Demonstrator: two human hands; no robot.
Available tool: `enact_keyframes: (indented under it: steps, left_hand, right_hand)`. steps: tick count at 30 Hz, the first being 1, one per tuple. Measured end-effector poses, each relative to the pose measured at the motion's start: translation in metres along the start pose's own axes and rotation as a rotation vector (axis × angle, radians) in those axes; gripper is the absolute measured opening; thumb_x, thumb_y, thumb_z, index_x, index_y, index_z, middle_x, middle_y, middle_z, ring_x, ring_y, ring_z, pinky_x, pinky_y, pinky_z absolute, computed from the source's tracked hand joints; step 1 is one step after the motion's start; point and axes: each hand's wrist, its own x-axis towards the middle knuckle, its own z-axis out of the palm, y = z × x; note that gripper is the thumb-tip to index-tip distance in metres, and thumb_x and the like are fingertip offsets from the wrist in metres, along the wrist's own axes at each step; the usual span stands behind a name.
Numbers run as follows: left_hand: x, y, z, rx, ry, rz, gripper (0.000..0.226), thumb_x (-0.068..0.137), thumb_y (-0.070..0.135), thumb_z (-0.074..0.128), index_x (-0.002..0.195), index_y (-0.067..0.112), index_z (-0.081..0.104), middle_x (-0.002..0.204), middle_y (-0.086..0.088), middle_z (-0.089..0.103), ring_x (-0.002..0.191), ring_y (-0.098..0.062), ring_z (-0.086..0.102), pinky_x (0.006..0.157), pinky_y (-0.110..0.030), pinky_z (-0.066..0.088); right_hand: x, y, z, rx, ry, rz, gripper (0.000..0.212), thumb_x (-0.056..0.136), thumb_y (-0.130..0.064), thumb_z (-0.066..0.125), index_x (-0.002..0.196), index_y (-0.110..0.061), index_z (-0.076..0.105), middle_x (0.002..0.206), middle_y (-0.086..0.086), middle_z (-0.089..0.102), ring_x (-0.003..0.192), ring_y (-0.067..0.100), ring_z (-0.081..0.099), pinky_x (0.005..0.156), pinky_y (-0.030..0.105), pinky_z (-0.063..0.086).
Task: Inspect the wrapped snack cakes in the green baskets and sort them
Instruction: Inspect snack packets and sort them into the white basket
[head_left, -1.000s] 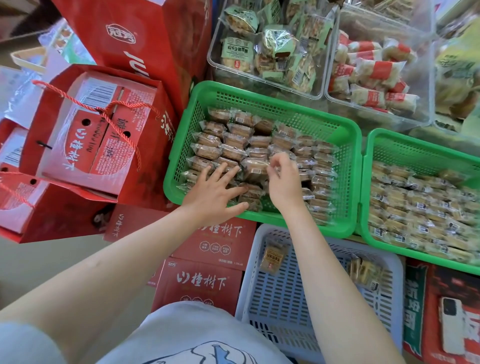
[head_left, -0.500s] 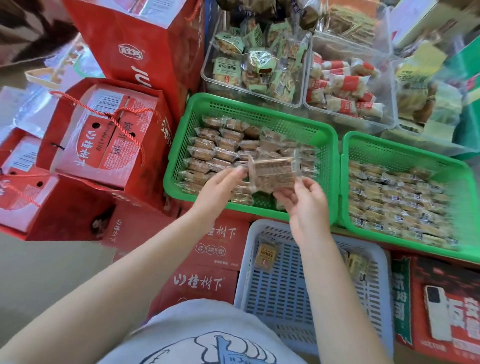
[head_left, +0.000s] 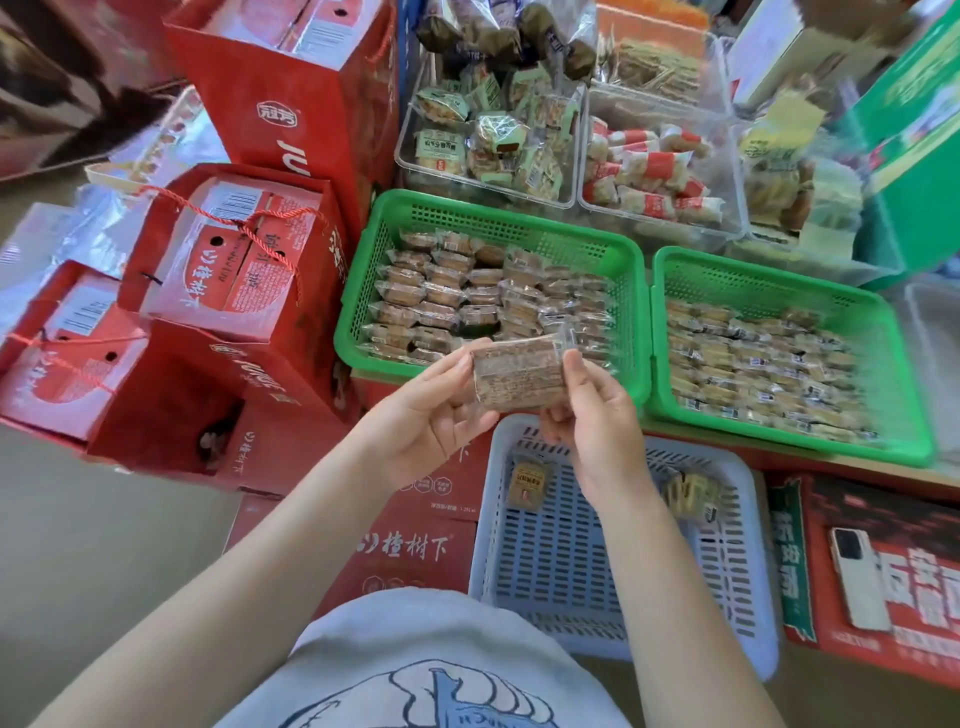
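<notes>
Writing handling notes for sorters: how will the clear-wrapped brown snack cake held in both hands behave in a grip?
The clear-wrapped brown snack cake probably feels light, since fingertips alone hold it. Its glossy film looks slippery and crinkly. The block keeps its shape, yet likely crushes if squeezed.

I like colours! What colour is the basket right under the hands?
The slotted basket under the hands is pale lavender-blue, seen in the head view.

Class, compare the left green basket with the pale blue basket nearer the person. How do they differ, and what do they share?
The left green basket is bright green; the pale blue basket is greyish blue. The green basket is packed with rows of wrapped snack cakes; the blue basket holds only a few packets, its floor mostly bare. The green basket lies farther from the person. Both are rectangular plastic with slotted walls.
</notes>
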Motion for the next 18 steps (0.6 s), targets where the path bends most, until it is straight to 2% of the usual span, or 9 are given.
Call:
enact_keyframes:
  steps: [3, 5, 8, 11, 13, 15, 18]
  left_hand:
    - [-0.008, -0.007, -0.005, -0.052, -0.031, 0.001, 0.047, 0.095, 0.006, 0.056, 0.141, 0.015, 0.056, 0.132, -0.015, 0.062, 0.099, -0.017, 0.067, 0.069, -0.02, 0.06]
    - [-0.013, -0.008, -0.008, -0.066, -0.063, -0.008, 0.054, 0.094, -0.002, 0.058, 0.145, 0.016, 0.054, 0.136, -0.017, 0.06, 0.099, -0.017, 0.066, 0.071, -0.019, 0.06]
    - [-0.02, -0.008, -0.009, -0.036, -0.077, -0.026, 0.063, 0.089, -0.011, 0.057, 0.145, 0.017, 0.054, 0.136, -0.018, 0.06, 0.097, -0.017, 0.067, 0.071, -0.02, 0.059]
    - [-0.023, -0.01, -0.007, 0.155, 0.039, -0.019, 0.062, 0.088, -0.019, 0.053, 0.14, 0.015, 0.059, 0.129, -0.023, 0.059, 0.1, -0.023, 0.065, 0.07, -0.022, 0.059]
    - [-0.026, -0.014, -0.003, 0.271, 0.123, 0.006, 0.059, 0.087, -0.023, 0.052, 0.132, 0.012, 0.064, 0.119, -0.024, 0.063, 0.098, -0.027, 0.067, 0.072, -0.024, 0.059]
    - [-0.029, -0.019, 0.003, 0.338, 0.19, 0.04, 0.05, 0.087, -0.019, 0.058, 0.126, 0.011, 0.067, 0.111, -0.019, 0.071, 0.092, -0.025, 0.071, 0.069, -0.025, 0.059]
    - [-0.034, -0.027, 0.007, 0.551, 0.312, 0.074, 0.023, 0.089, 0.001, 0.071, 0.112, 0.008, 0.071, 0.095, -0.009, 0.078, 0.082, -0.017, 0.074, 0.068, -0.026, 0.06]
  right_hand:
    - [-0.013, 0.006, 0.0, -0.113, 0.101, -0.072, 0.045, 0.101, -0.037, 0.051, 0.095, 0.006, 0.061, 0.076, 0.021, 0.052, 0.056, 0.019, 0.046, 0.051, 0.031, 0.04]
    - [-0.022, 0.009, 0.001, -0.165, 0.144, -0.129, 0.046, 0.104, -0.031, 0.049, 0.095, 0.015, 0.051, 0.076, 0.02, 0.046, 0.063, 0.023, 0.043, 0.055, 0.031, 0.041]
    - [-0.033, 0.011, 0.004, -0.142, 0.199, -0.166, 0.038, 0.106, -0.023, 0.047, 0.086, 0.009, 0.047, 0.07, 0.01, 0.038, 0.064, 0.023, 0.04, 0.056, 0.029, 0.039]
    - [-0.039, 0.014, 0.002, -0.183, 0.228, -0.17, 0.029, 0.105, -0.022, 0.048, 0.082, -0.006, 0.05, 0.061, -0.004, 0.04, 0.061, 0.021, 0.041, 0.055, 0.031, 0.038]
    - [-0.041, 0.015, -0.001, -0.203, 0.224, -0.159, 0.023, 0.105, -0.021, 0.048, 0.085, -0.009, 0.051, 0.061, -0.01, 0.042, 0.059, 0.016, 0.042, 0.055, 0.032, 0.038]
    - [-0.041, 0.017, -0.004, -0.185, 0.227, -0.129, 0.018, 0.105, -0.018, 0.047, 0.089, -0.011, 0.051, 0.067, -0.006, 0.044, 0.06, 0.013, 0.042, 0.056, 0.033, 0.039]
    - [-0.043, 0.018, -0.007, -0.163, 0.238, -0.109, 0.016, 0.106, -0.018, 0.046, 0.09, -0.016, 0.052, 0.075, -0.002, 0.048, 0.064, 0.014, 0.045, 0.057, 0.032, 0.041]
